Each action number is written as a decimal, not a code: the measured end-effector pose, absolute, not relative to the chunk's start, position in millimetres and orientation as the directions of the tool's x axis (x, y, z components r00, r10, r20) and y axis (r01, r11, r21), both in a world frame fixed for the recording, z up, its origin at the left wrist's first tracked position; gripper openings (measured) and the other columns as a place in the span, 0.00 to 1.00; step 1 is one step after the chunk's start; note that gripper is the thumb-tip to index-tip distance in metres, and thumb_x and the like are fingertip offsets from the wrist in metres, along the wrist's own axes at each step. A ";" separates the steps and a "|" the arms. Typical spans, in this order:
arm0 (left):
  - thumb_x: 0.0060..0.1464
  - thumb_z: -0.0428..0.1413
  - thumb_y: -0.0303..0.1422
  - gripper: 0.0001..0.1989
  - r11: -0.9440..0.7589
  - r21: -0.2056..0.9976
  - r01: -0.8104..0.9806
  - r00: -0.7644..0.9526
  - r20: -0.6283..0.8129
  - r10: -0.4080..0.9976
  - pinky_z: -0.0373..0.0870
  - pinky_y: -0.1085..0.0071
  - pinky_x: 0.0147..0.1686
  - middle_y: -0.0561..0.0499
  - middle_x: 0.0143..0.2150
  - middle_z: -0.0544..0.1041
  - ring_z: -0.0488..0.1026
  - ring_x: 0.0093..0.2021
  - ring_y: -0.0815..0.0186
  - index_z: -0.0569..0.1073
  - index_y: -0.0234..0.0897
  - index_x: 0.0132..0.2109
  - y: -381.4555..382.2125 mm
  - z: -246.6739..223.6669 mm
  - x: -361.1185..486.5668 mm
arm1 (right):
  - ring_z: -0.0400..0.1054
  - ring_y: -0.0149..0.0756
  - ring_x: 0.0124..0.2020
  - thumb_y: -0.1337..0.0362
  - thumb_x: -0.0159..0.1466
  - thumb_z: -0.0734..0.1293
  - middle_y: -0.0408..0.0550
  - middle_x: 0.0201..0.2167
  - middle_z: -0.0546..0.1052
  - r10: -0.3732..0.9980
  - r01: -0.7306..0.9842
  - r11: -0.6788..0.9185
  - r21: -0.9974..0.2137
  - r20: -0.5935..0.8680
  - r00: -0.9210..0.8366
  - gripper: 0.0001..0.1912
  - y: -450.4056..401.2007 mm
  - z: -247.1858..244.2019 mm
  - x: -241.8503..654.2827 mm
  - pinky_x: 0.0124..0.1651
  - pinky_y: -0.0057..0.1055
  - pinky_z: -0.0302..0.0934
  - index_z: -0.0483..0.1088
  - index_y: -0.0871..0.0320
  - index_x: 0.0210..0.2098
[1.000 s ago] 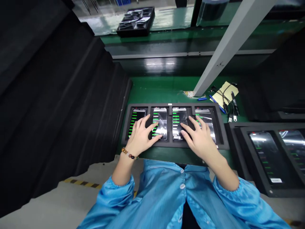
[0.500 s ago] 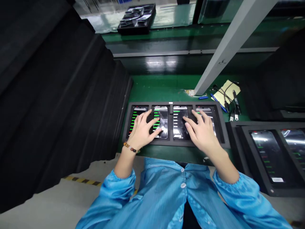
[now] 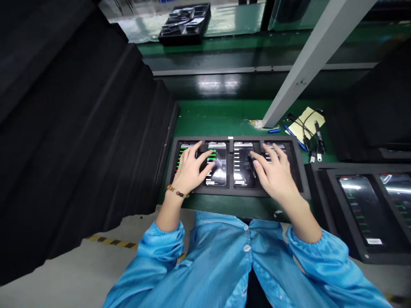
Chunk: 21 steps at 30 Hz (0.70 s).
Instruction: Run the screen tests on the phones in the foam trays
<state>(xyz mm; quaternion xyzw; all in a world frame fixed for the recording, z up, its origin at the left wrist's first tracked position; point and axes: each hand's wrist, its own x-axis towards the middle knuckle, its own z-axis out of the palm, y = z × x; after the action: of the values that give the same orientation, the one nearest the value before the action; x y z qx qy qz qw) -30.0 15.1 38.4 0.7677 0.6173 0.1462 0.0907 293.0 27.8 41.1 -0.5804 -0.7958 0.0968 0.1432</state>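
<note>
A black foam tray [image 3: 221, 192] holds a row of smartphones, each in its own slot. My left hand [image 3: 189, 171], palm down with fingers spread, is over the far-left smartphone [image 3: 181, 155] and the left edge of the second smartphone [image 3: 220, 171]. Green lines of text show on both screens. My right hand [image 3: 276, 176] is likewise spread, its index finger and thumb at the right edge of the third smartphone [image 3: 241, 169], which shows white lines. It hides most of the fourth smartphone [image 3: 280, 146]. Whether the fingertips touch glass I cannot tell. Neither hand grips anything.
Tall stacked black trays [image 3: 138, 128] stand on the left. Another tray of phones [image 3: 361, 209] lies at the right. Behind are a slanted grey post [image 3: 298, 81], a blue pen [image 3: 274, 131], cables and yellow paper [image 3: 303, 122]. Farther back sits a black box [image 3: 184, 25].
My left fingers have drawn slightly left and up, baring more of the second screen. My right hand has shifted a little right. The third screen's top green line is now white.
</note>
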 end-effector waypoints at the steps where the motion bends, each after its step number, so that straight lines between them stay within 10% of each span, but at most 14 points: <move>1: 0.74 0.54 0.48 0.25 -0.223 0.332 0.916 0.192 0.123 0.974 0.63 0.39 0.75 0.39 0.80 0.60 0.60 0.77 0.43 0.76 0.46 0.71 7.5 40.4 -33.6 | 0.49 0.61 0.80 0.52 0.82 0.53 0.56 0.77 0.64 0.954 0.894 0.298 -0.334 0.131 -0.269 0.28 21.5 43.0 299.3 0.77 0.68 0.57 0.74 0.49 0.70; 13: 0.72 0.56 0.50 0.26 -0.218 0.273 0.937 0.216 0.037 0.976 0.58 0.33 0.75 0.39 0.81 0.59 0.59 0.77 0.40 0.77 0.48 0.70 25.9 29.2 -11.8 | 0.50 0.62 0.80 0.51 0.82 0.53 0.55 0.77 0.64 0.934 0.891 0.353 -0.286 0.056 -0.352 0.27 11.5 26.6 271.0 0.73 0.77 0.54 0.76 0.45 0.68; 21: 0.74 0.54 0.48 0.25 -0.216 0.334 0.917 0.186 0.119 0.975 0.60 0.44 0.76 0.39 0.79 0.62 0.61 0.76 0.44 0.77 0.45 0.70 30.7 40.2 -24.5 | 0.52 0.58 0.79 0.52 0.81 0.54 0.56 0.75 0.67 0.927 0.863 0.375 -0.339 0.155 -0.342 0.27 30.5 30.7 291.6 0.76 0.63 0.56 0.76 0.51 0.68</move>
<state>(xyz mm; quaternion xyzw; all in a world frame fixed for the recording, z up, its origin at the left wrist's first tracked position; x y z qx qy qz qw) -24.5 30.7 40.2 0.7645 0.6189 0.1540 0.0940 291.6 30.5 30.7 -0.5502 -0.8131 0.0990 0.1620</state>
